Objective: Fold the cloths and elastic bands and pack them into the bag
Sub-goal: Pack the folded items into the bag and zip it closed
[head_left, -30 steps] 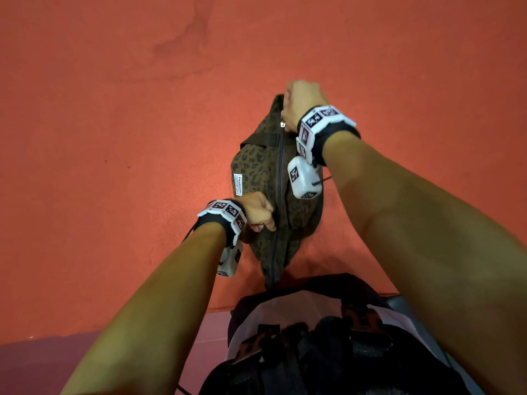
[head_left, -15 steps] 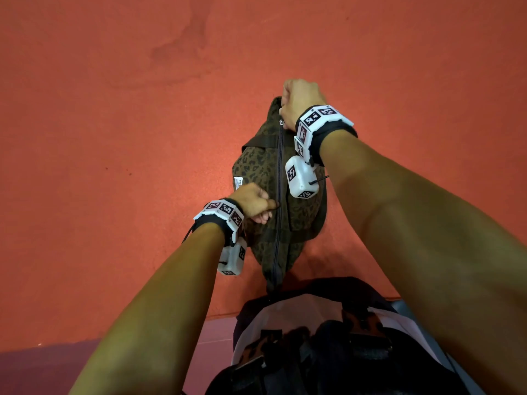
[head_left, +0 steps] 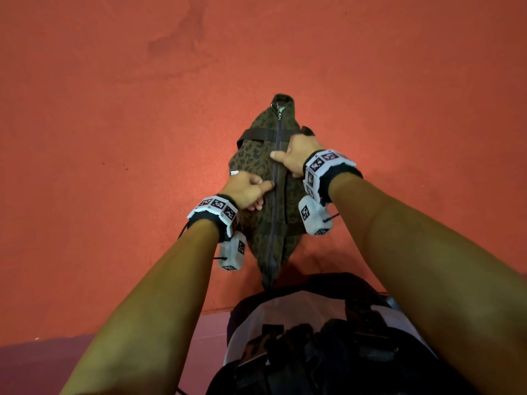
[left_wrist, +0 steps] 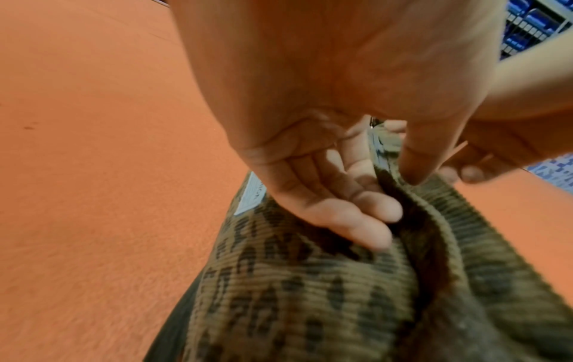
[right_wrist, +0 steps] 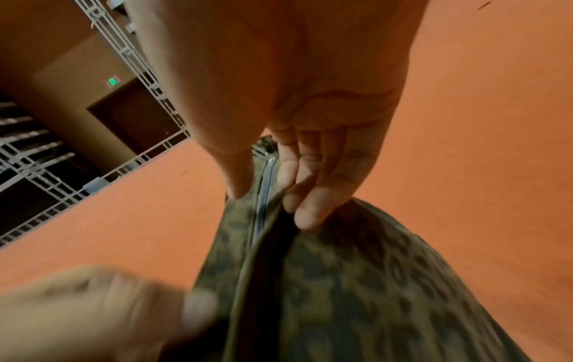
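I see the olive leopard-print corduroy bag zipped on the orange surface; my left hand and right hand pinch its fabric beside the zip (packing looks finished). Next: let go.

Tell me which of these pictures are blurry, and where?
Head view: sharp on the leopard-print bag, dim toward the lower corners. Left wrist view: left hand fairly clear, the orange floor smeared. Right wrist view: right hand soft, and the left hand in the near corner is a blur.
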Demonstrator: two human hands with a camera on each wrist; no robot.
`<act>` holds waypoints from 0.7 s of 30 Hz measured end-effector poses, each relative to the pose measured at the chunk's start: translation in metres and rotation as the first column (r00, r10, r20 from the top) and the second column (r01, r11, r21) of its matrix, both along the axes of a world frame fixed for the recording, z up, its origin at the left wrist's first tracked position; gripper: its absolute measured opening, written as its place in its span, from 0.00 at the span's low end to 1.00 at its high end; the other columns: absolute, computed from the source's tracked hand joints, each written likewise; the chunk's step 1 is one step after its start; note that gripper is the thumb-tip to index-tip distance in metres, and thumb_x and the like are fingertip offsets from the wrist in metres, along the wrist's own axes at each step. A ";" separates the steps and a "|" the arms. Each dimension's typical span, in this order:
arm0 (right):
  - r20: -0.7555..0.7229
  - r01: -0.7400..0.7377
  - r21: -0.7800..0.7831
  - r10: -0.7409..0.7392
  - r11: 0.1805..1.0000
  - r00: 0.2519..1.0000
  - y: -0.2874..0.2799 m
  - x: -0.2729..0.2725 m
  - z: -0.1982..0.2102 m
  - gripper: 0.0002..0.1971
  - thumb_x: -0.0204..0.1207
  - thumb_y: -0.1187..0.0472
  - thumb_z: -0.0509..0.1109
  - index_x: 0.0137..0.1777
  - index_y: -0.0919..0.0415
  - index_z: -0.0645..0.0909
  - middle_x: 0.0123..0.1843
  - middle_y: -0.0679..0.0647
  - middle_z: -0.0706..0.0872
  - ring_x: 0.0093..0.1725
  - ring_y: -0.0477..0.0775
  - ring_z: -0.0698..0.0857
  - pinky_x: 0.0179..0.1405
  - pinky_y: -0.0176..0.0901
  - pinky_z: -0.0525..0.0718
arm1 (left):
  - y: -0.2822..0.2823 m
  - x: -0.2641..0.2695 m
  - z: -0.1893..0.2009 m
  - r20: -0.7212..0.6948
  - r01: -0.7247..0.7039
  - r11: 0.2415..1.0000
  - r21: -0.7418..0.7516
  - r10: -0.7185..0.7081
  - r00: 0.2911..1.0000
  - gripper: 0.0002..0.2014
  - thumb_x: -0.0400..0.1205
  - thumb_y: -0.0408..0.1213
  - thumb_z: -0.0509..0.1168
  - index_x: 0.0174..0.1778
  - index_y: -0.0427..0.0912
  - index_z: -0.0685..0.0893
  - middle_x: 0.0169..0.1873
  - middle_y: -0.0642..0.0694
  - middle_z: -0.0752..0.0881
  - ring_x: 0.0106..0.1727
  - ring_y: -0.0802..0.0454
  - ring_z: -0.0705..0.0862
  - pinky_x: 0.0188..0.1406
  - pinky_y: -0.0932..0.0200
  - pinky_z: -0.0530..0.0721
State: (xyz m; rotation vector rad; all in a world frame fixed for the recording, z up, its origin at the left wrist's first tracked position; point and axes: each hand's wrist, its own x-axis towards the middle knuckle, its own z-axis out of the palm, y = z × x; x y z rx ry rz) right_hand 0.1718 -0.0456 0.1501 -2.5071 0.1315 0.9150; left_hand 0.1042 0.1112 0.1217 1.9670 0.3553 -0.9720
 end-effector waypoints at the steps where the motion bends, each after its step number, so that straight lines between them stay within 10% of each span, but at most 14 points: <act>1: -0.017 -0.002 0.024 0.002 1.000 1.000 0.001 -0.009 -0.001 0.22 0.78 0.39 0.68 0.31 0.55 0.73 0.34 0.57 0.86 0.37 0.61 0.88 0.41 0.51 0.89 | 0.001 0.003 0.001 0.037 -0.021 1.000 0.012 0.020 0.999 0.13 0.86 0.39 0.63 0.34 0.42 0.77 0.25 0.43 0.85 0.23 0.51 0.84 0.23 0.60 0.82; 7: -0.004 0.183 0.186 -0.185 0.965 0.983 0.006 -0.052 -0.005 0.19 0.74 0.54 0.74 0.56 0.62 0.70 0.43 0.60 0.89 0.37 0.59 0.90 0.39 0.53 0.90 | -0.001 0.041 0.010 0.161 -0.098 0.995 0.017 0.094 0.982 0.13 0.89 0.40 0.54 0.41 0.42 0.77 0.31 0.43 0.84 0.31 0.45 0.83 0.28 0.53 0.84; 11: -0.181 0.068 0.072 -0.054 0.995 0.982 0.008 -0.076 0.008 0.26 0.68 0.35 0.75 0.40 0.60 0.80 0.36 0.56 0.88 0.35 0.57 0.89 0.41 0.49 0.90 | -0.015 0.058 0.018 0.187 0.055 0.993 0.103 -0.074 0.980 0.23 0.82 0.60 0.64 0.38 0.41 0.77 0.29 0.42 0.87 0.29 0.45 0.86 0.31 0.52 0.88; 14: -0.155 -0.109 -0.107 0.092 0.988 0.984 0.020 -0.092 0.008 0.31 0.68 0.27 0.68 0.48 0.58 0.81 0.48 0.55 0.85 0.49 0.62 0.86 0.50 0.51 0.86 | -0.027 0.064 0.017 0.161 0.222 0.932 0.288 -0.276 0.948 0.30 0.74 0.70 0.66 0.26 0.43 0.79 0.25 0.41 0.88 0.26 0.46 0.87 0.30 0.55 0.86; 21: -0.068 -0.129 -0.112 0.122 0.985 0.990 0.030 -0.106 0.002 0.17 0.80 0.48 0.63 0.57 0.60 0.83 0.61 0.61 0.85 0.59 0.67 0.85 0.55 0.51 0.82 | -0.030 0.065 0.004 0.165 0.257 0.833 0.490 -0.379 0.911 0.19 0.82 0.50 0.66 0.30 0.41 0.77 0.40 0.38 0.86 0.43 0.37 0.84 0.39 0.52 0.81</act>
